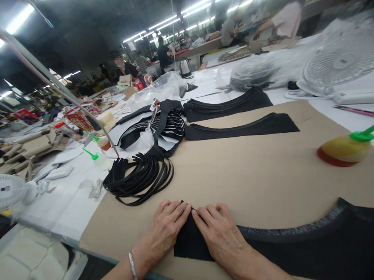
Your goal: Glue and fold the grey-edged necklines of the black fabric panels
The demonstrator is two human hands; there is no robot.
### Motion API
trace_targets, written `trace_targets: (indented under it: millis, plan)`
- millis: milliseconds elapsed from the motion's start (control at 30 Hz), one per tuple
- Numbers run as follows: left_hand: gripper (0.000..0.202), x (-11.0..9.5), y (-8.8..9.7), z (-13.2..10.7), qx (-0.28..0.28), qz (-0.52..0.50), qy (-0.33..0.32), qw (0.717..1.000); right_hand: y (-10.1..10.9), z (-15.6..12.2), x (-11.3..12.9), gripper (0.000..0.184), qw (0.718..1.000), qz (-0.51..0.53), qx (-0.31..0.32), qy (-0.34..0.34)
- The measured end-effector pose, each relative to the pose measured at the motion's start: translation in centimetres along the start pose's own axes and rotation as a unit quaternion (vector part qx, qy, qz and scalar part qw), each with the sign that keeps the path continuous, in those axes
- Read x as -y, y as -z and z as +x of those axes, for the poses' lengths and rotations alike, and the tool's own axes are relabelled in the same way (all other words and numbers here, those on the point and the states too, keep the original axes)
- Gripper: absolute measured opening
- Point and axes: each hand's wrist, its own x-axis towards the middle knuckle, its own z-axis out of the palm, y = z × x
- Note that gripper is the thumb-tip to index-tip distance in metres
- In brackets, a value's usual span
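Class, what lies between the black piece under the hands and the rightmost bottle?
In the head view, only bare brown sheet lies between the black piece and the bottle.

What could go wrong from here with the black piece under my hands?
The left hand and right hand are both at one end of the black piece, so its far end might shift or crease. The green-capped bottle holds amber liquid near that piece; a knock could spill some onto it. The loose black straps beside the left hand might get snagged.
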Motion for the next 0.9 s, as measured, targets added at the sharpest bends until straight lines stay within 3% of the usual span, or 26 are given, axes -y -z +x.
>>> trace_targets:
  millis: [233,467,567,667,800,900]
  plan:
    - [0.044,-0.9,0.1,0.3,-0.028,-0.085,0.126,0.988,1.8,-0.6,-0.8,0.045,0.992,0.089,0.063,-0.056]
    - [0.056,-2.0,-0.1,0.0,-0.041,-0.011,0.100,0.994,4.7,-1.4,-2.8,0.026,0.969,0.152,0.131,-0.146]
    - [0.048,-2.4,0.4,0.2,-0.068,0.000,0.136,0.988,5.7,-1.6,-3.2,0.019,0.968,0.145,0.148,-0.144]
    - [0.041,-3.6,1.1,1.1,-0.089,-0.060,0.185,0.977,6.2,-1.6,-3.3,0.016,0.967,0.135,0.162,-0.142]
    - [0.037,-6.3,1.7,3.2,-0.015,-0.193,0.177,0.965,6.8,-1.3,-3.4,0.016,0.963,0.138,0.186,-0.138]
    - [0.031,-7.7,1.7,4.6,0.026,-0.226,0.180,0.957,7.1,-1.1,-3.4,0.018,0.959,0.139,0.205,-0.140]
